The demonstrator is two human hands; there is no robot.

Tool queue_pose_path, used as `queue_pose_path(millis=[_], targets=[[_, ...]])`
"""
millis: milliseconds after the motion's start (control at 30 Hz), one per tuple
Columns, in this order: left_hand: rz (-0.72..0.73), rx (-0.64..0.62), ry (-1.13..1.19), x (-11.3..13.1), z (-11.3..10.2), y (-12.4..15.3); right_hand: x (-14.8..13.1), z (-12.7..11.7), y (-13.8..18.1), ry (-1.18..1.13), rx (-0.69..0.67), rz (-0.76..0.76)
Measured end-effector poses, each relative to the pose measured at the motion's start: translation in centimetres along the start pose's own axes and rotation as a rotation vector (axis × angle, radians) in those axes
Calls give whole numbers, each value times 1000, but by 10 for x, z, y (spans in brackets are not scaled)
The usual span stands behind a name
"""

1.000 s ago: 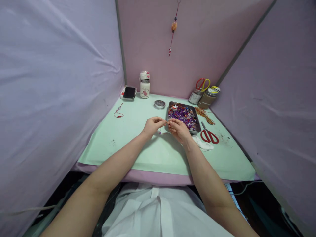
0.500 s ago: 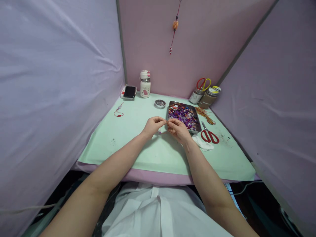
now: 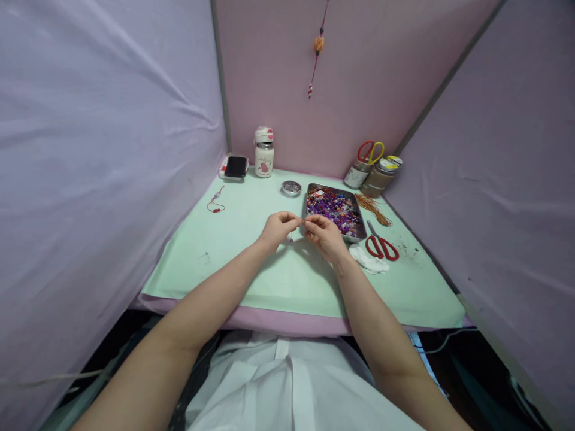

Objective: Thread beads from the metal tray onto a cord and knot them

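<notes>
My left hand [image 3: 277, 229] and my right hand [image 3: 324, 233] meet over the middle of the pale green mat [image 3: 251, 263], fingertips pinched together. Between them runs a thin cord [image 3: 303, 222], with a small bead hanging below the left fingers. Both hands are closed in a pinch on this cord. Just right of my right hand stands a metal tray [image 3: 311, 191] filled with purple and red beads.
Red scissors [image 3: 381, 245] and a white tissue [image 3: 368, 261] lie right of the tray. A small round tin [image 3: 291, 188], a white bottle [image 3: 263, 153], a phone [image 3: 236, 167] and two jars [image 3: 372, 173] with scissors line the back. A finished red charm [image 3: 216, 202] lies at left; another hangs on the wall.
Hardly anything has moved; both hands stay pinched together on the cord at the same spot.
</notes>
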State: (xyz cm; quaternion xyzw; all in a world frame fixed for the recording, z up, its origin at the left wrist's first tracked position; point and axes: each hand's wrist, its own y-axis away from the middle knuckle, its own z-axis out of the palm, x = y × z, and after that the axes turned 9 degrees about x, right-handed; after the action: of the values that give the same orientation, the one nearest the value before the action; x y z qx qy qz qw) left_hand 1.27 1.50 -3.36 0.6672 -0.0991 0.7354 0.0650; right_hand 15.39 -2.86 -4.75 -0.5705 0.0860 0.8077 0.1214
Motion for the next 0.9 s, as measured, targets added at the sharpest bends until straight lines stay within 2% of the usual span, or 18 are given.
queue_pose_path(millis=[633,900], targets=[[-4,2,-14,-1,0,0,3,-2,-3,112,30,-81],[-5,-4,-10,-1,0,1,1,0,-1,73,40,-70]])
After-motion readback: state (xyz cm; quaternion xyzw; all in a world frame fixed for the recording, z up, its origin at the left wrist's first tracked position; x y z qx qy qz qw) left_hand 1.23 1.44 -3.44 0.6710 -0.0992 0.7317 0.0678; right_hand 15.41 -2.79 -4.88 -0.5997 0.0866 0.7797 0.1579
